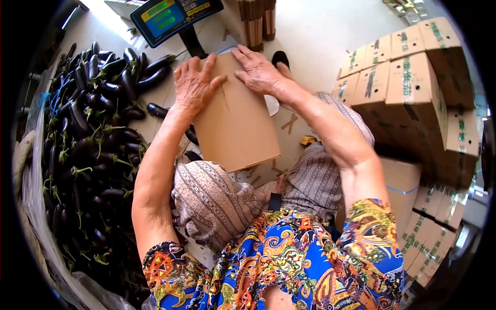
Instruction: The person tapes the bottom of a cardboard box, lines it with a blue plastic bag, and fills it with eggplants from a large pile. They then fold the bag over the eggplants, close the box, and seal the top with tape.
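A closed brown cardboard box (pixel 235 124) lies in front of me between my knees, its plain top facing up. My left hand (pixel 197 82) rests on the box's far left edge, fingers stretched out and thumb spread over the top. On the far right edge lies my right hand (pixel 257 70), also flat with its fingers extended. Neither hand grasps anything. Just beyond the box stands a digital scale display (pixel 173 18) with lit green readouts on a dark post. The scale's platform is mostly hidden by the box.
A large heap of eggplants (pixel 98 150) covers the floor at left, with a few loose ones near the box. Taped cartons (pixel 408 77) are stacked at right. A yellow tape dispenser (pixel 308 140) lies by my right knee. Flat cardboard (pixel 253 23) stands at the back.
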`<state>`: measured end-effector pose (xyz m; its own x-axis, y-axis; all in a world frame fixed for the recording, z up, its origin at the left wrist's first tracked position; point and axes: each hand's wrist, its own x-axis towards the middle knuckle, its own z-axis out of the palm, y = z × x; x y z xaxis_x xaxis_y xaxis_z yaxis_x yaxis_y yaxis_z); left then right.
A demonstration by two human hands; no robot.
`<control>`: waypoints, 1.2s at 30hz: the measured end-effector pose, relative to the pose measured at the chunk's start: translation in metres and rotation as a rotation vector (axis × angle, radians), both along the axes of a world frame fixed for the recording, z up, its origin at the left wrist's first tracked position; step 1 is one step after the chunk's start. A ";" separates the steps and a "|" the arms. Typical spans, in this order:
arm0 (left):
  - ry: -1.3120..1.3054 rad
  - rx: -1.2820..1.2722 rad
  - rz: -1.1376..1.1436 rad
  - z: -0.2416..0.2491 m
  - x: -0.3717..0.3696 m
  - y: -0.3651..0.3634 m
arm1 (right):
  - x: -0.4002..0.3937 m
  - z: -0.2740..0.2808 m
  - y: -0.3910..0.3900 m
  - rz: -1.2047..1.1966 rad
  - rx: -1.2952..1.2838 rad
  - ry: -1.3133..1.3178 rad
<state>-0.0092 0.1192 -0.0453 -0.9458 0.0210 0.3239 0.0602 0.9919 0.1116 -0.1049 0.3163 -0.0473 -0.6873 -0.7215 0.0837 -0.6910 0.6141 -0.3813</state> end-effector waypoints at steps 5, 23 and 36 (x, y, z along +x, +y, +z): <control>-0.030 0.068 0.000 -0.002 -0.001 -0.003 | -0.025 0.118 0.131 0.006 0.229 -0.217; -0.120 0.165 0.032 -0.004 -0.018 -0.025 | 0.147 -0.116 0.371 -0.831 0.369 -0.590; -0.017 0.236 0.029 0.012 -0.013 -0.017 | 0.205 -0.204 0.334 -1.060 0.234 -0.379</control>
